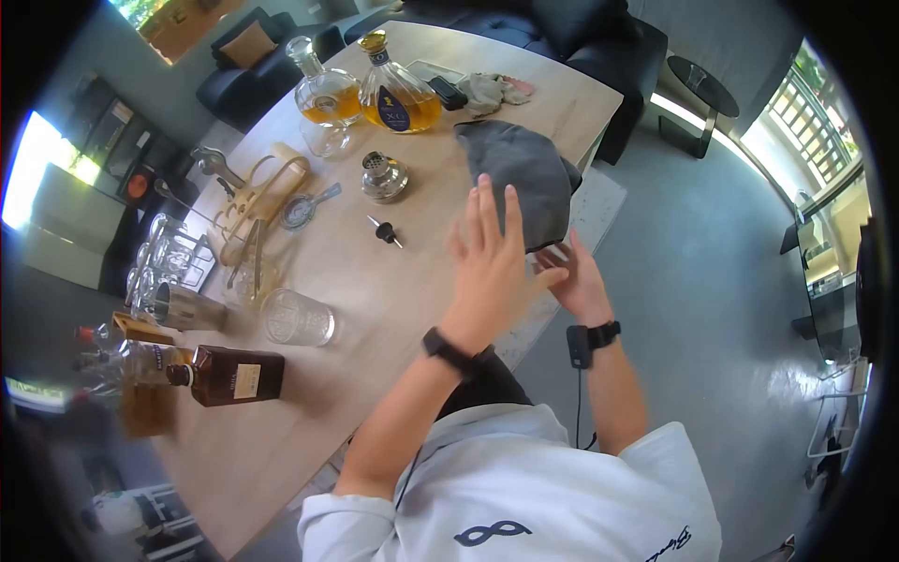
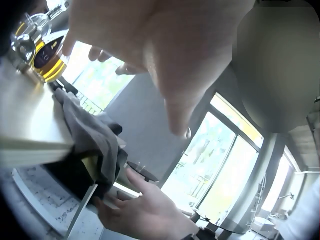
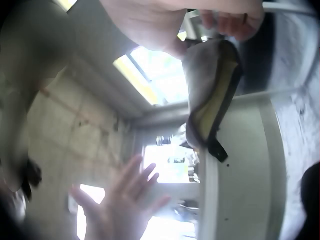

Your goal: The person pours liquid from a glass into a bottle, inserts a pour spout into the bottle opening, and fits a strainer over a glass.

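A dark grey cloth item (image 1: 526, 178) lies on the table's right side and droops over its edge. The right wrist view shows its yellow-green underside (image 3: 220, 95) and a black strap (image 3: 216, 149) at one corner. My left hand (image 1: 489, 272) is raised in front of the cloth with its fingers spread and straight, overlapping it in the head view. Beyond the table edge, my right hand (image 1: 582, 288) is by the cloth's hanging lower end, palm turned inward and fingers loosely bent. In the left wrist view that right hand (image 2: 145, 212) has its thumb and fingers apart.
Two amber liquor bottles (image 1: 398, 98) stand at the back near a crumpled rag (image 1: 492, 92). A cocktail shaker top (image 1: 384, 176), a pourer (image 1: 385, 231), a strainer (image 1: 300, 211) and a glass tumbler (image 1: 298, 317) occupy the middle and left. A brown bottle (image 1: 239, 377) stands front left.
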{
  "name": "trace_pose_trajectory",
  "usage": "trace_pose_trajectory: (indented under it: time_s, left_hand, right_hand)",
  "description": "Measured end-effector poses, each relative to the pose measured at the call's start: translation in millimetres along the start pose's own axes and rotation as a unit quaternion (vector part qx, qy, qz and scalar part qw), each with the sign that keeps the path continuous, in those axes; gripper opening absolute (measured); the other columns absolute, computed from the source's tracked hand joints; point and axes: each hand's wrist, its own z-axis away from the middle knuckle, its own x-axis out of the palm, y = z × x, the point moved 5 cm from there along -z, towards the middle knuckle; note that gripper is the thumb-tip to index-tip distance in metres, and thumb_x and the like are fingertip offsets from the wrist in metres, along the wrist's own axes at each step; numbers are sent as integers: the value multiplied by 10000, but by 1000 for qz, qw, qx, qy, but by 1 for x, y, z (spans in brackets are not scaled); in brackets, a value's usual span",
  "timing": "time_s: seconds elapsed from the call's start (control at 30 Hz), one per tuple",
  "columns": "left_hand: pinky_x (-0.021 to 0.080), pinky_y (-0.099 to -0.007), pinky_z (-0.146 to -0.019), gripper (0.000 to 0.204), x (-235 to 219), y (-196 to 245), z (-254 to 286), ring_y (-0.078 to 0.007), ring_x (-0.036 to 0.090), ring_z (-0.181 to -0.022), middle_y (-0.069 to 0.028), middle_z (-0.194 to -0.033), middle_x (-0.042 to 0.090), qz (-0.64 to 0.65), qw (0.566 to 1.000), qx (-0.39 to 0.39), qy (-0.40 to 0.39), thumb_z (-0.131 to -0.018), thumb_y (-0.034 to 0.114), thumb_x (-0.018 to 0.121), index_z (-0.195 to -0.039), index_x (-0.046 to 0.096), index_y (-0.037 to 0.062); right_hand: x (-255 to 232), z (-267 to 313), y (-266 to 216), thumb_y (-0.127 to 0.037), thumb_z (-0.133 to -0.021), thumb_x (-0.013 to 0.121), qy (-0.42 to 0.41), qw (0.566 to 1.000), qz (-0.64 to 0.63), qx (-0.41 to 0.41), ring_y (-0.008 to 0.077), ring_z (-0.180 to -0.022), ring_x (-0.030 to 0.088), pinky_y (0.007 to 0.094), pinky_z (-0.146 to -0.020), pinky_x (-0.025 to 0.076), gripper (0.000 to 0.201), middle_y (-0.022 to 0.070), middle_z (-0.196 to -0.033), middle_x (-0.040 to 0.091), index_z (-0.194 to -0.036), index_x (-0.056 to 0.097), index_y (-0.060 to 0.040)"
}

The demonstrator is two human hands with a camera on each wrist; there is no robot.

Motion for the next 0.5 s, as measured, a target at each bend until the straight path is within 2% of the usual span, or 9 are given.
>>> trace_pose_trajectory:
  time_s: [0.03, 0.1, 0.13, 0.23, 0.27, 0.4, 0.47, 0.5]
  left_hand:
    - [227, -632, -1234, 1243, 19, 4, -10, -484, 244, -1570, -320, -1720, 186, -2, 1000, 2, 2, -797, 688, 806, -1643, 288, -62]
    - [201, -657, -1224, 1306, 60, 4, -22, -449, 211, -1599, -323, -1736, 160, -42, 998, 1, -36, -791, 803, 714, -1628, 286, -103]
    - [221, -664, -1217, 1328, 73, 0, -23, -421, 205, -1609, -319, -1732, 178, -45, 998, -8, -48, -768, 831, 691, -1605, 317, -130]
    - [206, -667, -1219, 1354, 89, -8, -17, -416, 188, -1616, -322, -1729, 182, -55, 996, -19, -70, -758, 865, 669, -1610, 313, -125]
    - [194, -668, -1219, 1360, 89, -7, -14, -417, 178, -1617, -329, -1726, 183, -67, 995, -13, -73, -764, 891, 637, -1616, 309, -117]
    - [187, -688, -1209, 1335, 89, -7, -12, -423, 163, -1621, -335, -1728, 174, -62, 996, -20, -65, -771, 898, 624, -1639, 310, -68]
    - [190, -719, -1192, 1244, 84, -7, -14, -447, 145, -1622, -349, -1731, 148, -30, 996, -25, -80, -777, 902, 613, -1674, 348, 82]
    - [190, -719, -1192, 1244, 84, -6, -15, -447, 145, -1622, -349, -1731, 148, -30, 996, -26, -82, -777, 902, 613, -1674, 348, 82]
  right_hand:
    - [-2, -8, 4, -406, -1053, 703, -3, 1000, -1, -1, 223, -952, 664, 354, -955, 528, 434, 58, -1108, 675, -1274, 625, -40]
    - [12, -18, 13, -369, -1099, 628, -178, 981, -71, 34, 212, -1103, 679, 394, -1005, 529, 426, 85, -1253, 696, -1348, 615, -24]
    - [19, -17, 16, -319, -1137, 540, -188, 980, -38, 42, 192, -1233, 667, 395, -1054, 515, 412, 82, -1381, 688, -1426, 596, -31]
    - [48, 9, 13, -308, -1139, 519, -168, 983, -55, 40, 203, -1249, 673, 382, -1087, 506, 439, 65, -1411, 685, -1470, 574, -26]
    - [44, 7, 15, -310, -1143, 497, -159, 984, -60, 54, 214, -1287, 662, 385, -1110, 496, 464, 72, -1460, 663, -1506, 549, -25]
    - [49, 16, 15, -327, -1140, 508, -170, 979, -90, 69, 221, -1294, 654, 395, -1107, 498, 477, 81, -1465, 654, -1511, 541, -28]
    - [58, 28, 5, -341, -1139, 509, -134, 988, -75, 33, 231, -1254, 667, 405, -1096, 504, 485, 97, -1422, 671, -1501, 541, -19]
    - [54, 26, 5, -341, -1139, 509, -132, 988, -76, 34, 231, -1254, 667, 405, -1096, 504, 485, 97, -1422, 671, -1501, 541, -19]
